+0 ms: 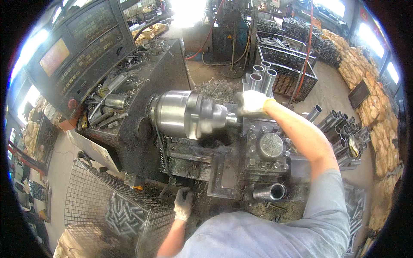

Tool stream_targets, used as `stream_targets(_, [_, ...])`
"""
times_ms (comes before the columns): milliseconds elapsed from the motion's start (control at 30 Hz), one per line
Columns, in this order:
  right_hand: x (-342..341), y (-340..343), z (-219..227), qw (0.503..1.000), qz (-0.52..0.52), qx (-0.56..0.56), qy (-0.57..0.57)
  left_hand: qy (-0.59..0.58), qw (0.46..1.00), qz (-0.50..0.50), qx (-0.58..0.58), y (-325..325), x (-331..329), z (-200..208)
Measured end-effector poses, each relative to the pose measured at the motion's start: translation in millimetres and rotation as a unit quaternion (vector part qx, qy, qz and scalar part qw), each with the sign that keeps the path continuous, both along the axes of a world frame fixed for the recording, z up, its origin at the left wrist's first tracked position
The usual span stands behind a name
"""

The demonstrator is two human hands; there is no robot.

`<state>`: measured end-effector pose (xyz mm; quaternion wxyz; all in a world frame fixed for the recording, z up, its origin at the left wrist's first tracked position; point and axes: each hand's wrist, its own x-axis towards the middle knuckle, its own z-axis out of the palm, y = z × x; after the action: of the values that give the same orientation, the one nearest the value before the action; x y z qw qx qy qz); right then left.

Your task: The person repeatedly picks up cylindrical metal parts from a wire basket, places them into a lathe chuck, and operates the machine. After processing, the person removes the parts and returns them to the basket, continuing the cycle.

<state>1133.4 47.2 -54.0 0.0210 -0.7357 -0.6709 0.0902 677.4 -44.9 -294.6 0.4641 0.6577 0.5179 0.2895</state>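
Note:
My left hand (183, 203), in a pale glove with dark, dirty fingers, is low at the lathe's near side. Its fingers look stretched out beside a thin metal lever (168, 185); I see nothing held. My right hand (254, 104), in a white glove, is closed just past the right end of the shiny lathe chuck (189, 114). Whatever its fingers grip is hidden. The chuck's right part is smeared, as if turning. Under my right forearm sits the square tool post (270, 147) with its round cap and bolts. A metal tube (270, 192) lies on the near side.
A control panel (77, 49) stands at the left, above a tray of tools (107, 103). Upright tubes (262, 78) stand beyond my right hand; more tubes (340, 127) are stacked at right. A wire basket (92, 189) holds cut pieces. Metal crates (292, 73) stand behind.

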Motion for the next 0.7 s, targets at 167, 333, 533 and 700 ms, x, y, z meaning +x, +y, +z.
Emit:
stream_targets(167, [-8,29,-50,0.987,0.08,-0.107,0.093,0.021,0.999,0.008,-0.023,-21,3,-6])
stream_targets(333, [25,43,-85,0.967,0.091,-0.187,0.146,0.056,0.994,0.08,-0.055,-57,-31,-27])
stream_targets(533, [33,32,-73,0.961,0.073,-0.254,0.081,0.047,0.985,0.088,-0.14,-80,-62,-68])
stream_targets(700, [18,-49,4,0.953,0.009,-0.059,-0.296,0.048,0.995,-0.009,-0.088,-40,-59,-27])
